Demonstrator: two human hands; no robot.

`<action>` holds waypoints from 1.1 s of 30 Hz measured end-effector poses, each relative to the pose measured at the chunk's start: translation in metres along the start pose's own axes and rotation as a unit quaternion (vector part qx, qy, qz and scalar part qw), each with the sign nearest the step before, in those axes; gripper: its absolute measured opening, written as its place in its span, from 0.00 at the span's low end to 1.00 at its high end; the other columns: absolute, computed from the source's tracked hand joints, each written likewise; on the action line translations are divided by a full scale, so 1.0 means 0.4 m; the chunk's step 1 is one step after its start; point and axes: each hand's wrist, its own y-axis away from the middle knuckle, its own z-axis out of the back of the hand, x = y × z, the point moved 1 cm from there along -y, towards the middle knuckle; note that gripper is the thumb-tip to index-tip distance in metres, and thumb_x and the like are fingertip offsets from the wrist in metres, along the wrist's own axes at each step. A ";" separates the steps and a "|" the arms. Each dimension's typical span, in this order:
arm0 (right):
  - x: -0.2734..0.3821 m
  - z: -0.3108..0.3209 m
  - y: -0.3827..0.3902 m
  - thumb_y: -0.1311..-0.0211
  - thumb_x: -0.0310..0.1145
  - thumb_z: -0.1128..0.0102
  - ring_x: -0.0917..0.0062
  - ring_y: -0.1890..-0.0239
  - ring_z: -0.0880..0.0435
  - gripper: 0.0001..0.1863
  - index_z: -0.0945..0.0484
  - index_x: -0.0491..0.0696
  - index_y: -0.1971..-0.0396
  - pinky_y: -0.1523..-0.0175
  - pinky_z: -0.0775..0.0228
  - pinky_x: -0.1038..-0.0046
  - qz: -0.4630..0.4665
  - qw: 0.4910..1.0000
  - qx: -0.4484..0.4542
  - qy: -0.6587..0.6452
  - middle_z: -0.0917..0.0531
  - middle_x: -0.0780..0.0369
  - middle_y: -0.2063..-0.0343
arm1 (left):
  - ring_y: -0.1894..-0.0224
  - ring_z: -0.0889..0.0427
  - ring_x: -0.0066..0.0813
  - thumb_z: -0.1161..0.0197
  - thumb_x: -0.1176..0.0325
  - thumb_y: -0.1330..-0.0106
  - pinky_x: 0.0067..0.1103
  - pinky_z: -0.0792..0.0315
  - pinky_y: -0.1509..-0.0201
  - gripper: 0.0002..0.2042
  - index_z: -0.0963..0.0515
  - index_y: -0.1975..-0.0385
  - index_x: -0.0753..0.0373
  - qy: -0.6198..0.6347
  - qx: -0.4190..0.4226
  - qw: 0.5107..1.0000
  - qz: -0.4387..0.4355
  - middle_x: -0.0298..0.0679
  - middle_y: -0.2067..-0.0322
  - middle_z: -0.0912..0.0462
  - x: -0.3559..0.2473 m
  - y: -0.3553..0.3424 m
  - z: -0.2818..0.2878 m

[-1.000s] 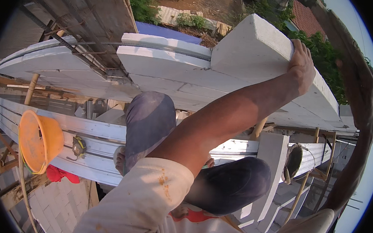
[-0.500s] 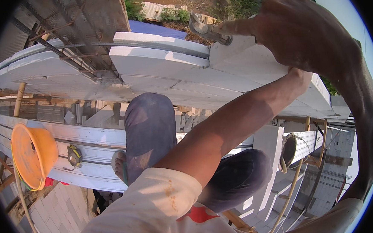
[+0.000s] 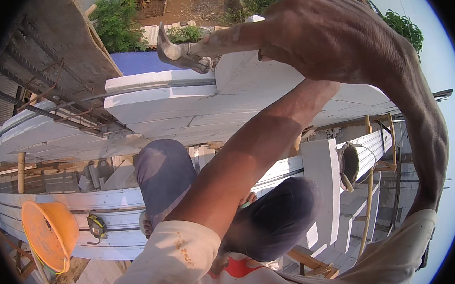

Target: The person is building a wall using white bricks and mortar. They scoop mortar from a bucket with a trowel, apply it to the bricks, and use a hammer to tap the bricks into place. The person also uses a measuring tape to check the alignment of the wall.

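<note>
Head view only. Right hand (image 3: 333, 36) is raised high and close to the camera, fingers wrapped tight round the handle of a mortar-caked hammer (image 3: 183, 51); its head hangs above the top course of white blocks (image 3: 187, 111). Left hand: arm reaches forward under the right one, and the hand itself is hidden behind it, so I cannot tell whether it grips or lies flat. It seems to be at the tilted white block (image 3: 242, 78) sitting on that course, just right of the hammer head. Rebar cage (image 3: 39, 73) stands at the left end of the wall. Knees are bent over a lower white ledge (image 3: 77, 211); an orange bucket (image 3: 47, 232) and a tape measure (image 3: 96, 226) sit at its left.

Judgement: mid block-setting, hammer up in a tapping stroke. Next move calls for a controlled, light blow on the block, with the steadying hand kept clear.
</note>
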 end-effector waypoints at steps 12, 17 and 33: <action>-0.220 -0.049 0.427 0.25 0.37 0.38 0.84 0.79 0.25 0.31 0.32 0.55 0.24 0.73 0.29 0.74 -0.369 0.881 -0.143 -0.258 0.21 0.66 0.76 | 0.37 0.24 0.45 0.31 0.37 0.36 0.43 0.34 0.33 0.41 0.27 0.33 0.65 -0.096 -0.011 0.995 0.019 0.47 0.41 0.21 0.022 0.043 0.035; -0.361 -0.040 0.481 0.24 0.38 0.39 0.86 0.84 0.29 0.33 0.35 0.50 0.23 0.79 0.34 0.76 -0.413 0.844 -0.203 -0.275 0.25 0.68 0.78 | 0.33 0.25 0.44 0.31 0.37 0.35 0.44 0.34 0.30 0.41 0.28 0.31 0.63 -0.108 0.002 0.994 0.034 0.47 0.38 0.22 0.022 0.054 0.046; -0.468 -0.105 0.426 0.23 0.41 0.40 0.84 0.84 0.28 0.32 0.36 0.66 0.22 0.80 0.30 0.74 -0.295 0.929 -0.165 -0.148 0.28 0.68 0.81 | 0.33 0.25 0.43 0.31 0.38 0.35 0.45 0.32 0.31 0.40 0.28 0.32 0.64 -0.104 -0.022 0.994 0.020 0.48 0.39 0.21 0.011 0.049 0.033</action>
